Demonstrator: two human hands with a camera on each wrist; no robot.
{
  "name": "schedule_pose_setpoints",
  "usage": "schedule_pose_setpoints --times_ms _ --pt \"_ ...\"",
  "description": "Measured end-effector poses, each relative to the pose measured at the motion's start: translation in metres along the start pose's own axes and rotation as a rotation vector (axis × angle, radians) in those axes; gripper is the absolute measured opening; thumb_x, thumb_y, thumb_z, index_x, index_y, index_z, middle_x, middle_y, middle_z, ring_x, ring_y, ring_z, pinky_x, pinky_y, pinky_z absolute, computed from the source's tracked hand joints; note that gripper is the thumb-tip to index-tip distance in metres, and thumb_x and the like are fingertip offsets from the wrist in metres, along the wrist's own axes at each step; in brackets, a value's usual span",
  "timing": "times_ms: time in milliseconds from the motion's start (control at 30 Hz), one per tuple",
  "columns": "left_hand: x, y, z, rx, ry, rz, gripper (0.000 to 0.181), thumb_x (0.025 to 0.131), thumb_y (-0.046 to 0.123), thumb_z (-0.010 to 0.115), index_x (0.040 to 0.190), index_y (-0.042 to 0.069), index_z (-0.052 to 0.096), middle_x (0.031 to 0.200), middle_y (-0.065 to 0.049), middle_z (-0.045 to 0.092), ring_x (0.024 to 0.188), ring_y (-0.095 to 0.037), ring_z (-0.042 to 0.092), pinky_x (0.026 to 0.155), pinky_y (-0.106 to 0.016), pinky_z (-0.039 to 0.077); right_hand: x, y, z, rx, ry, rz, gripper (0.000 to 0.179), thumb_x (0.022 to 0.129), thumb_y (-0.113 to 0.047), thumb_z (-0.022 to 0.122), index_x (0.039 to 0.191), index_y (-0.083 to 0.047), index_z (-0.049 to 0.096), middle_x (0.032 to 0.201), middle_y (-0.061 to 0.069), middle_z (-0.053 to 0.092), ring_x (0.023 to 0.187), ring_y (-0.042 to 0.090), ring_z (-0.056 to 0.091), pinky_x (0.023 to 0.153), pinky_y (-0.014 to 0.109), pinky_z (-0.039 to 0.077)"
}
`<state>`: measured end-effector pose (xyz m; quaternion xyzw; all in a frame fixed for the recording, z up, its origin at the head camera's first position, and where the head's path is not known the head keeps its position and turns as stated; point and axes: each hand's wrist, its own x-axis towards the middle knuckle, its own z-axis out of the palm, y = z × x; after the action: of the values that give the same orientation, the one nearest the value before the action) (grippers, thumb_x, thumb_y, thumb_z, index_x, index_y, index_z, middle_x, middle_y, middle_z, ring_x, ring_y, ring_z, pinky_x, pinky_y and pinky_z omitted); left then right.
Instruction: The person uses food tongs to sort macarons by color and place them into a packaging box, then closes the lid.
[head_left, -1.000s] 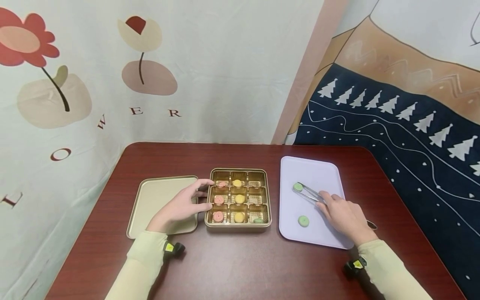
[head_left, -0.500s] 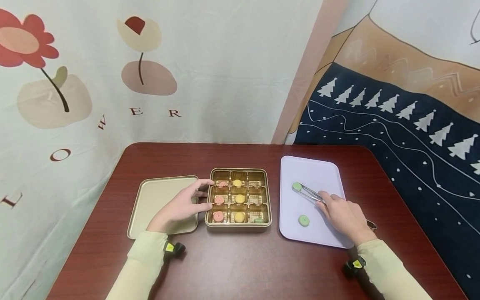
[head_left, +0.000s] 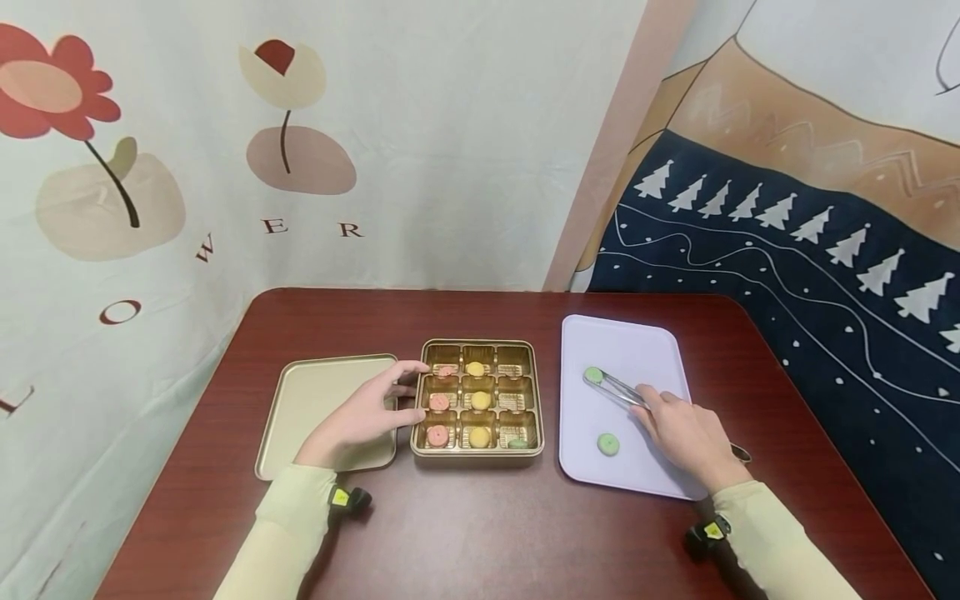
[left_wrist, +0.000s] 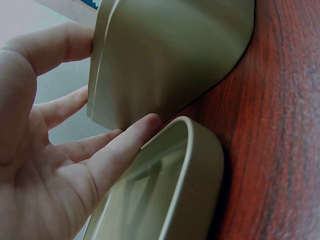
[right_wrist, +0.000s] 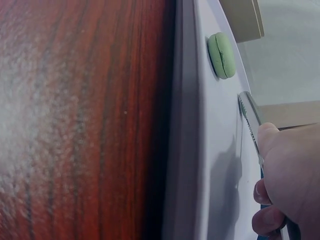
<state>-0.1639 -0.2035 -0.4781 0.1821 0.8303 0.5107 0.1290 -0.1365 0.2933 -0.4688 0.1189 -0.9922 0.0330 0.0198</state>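
Observation:
My right hand [head_left: 688, 437] grips metal tongs [head_left: 626, 391] over the lilac tray [head_left: 652, 354]. The tips of the tongs lie around a green macaron [head_left: 593, 374], which appears to sit on the tray. Nearer the front, a second green macaron [head_left: 608, 444] lies loose; this macaron [right_wrist: 221, 55] also shows in the right wrist view. My left hand [head_left: 369, 417] touches the left wall of the gold tin [head_left: 472, 455] with thumb and fingertips spread. Inside are pink macarons [head_left: 438, 435] in the left column, yellow macarons [head_left: 480, 401] in the middle, and a green macaron [head_left: 517, 443] at front right.
A gold lid [head_left: 315, 400] lies left of the tin, partly beneath my left hand and wrist. All stands on a dark red wooden table [head_left: 480, 533]. Patterned cloths [head_left: 450, 167] hang behind it. The right column's back and middle compartments hold no macaron.
The tongs and the macaron between their tips have shifted very slightly left on the tray. My left hand stays at the tin.

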Motion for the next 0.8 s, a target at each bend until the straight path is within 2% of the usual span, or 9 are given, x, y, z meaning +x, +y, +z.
schedule_pose_setpoints --times_ms 433,800 --pt "0.001 0.003 0.001 0.001 0.002 0.011 0.066 0.092 0.014 0.08 0.149 0.014 0.047 0.147 -0.017 0.056 0.132 -0.045 0.057 0.111 -0.06 0.048 0.007 -0.003 -0.016 0.004 0.047 -0.028 0.045 0.104 -0.036 0.065 0.141 -0.011 0.057 0.105 0.018 0.074 0.066 0.021 0.059 0.055 0.039 0.053" --pt "0.0 0.005 0.001 0.023 0.008 0.023 0.065 0.092 0.013 0.079 0.149 0.012 0.048 0.147 -0.017 0.056 0.13 -0.046 0.058 0.11 -0.06 0.049 0.006 -0.023 -0.025 -0.027 0.149 -0.13 0.043 0.1 -0.034 0.072 0.136 -0.014 0.059 0.094 0.014 0.072 0.058 0.019 0.056 0.046 0.035 0.047"
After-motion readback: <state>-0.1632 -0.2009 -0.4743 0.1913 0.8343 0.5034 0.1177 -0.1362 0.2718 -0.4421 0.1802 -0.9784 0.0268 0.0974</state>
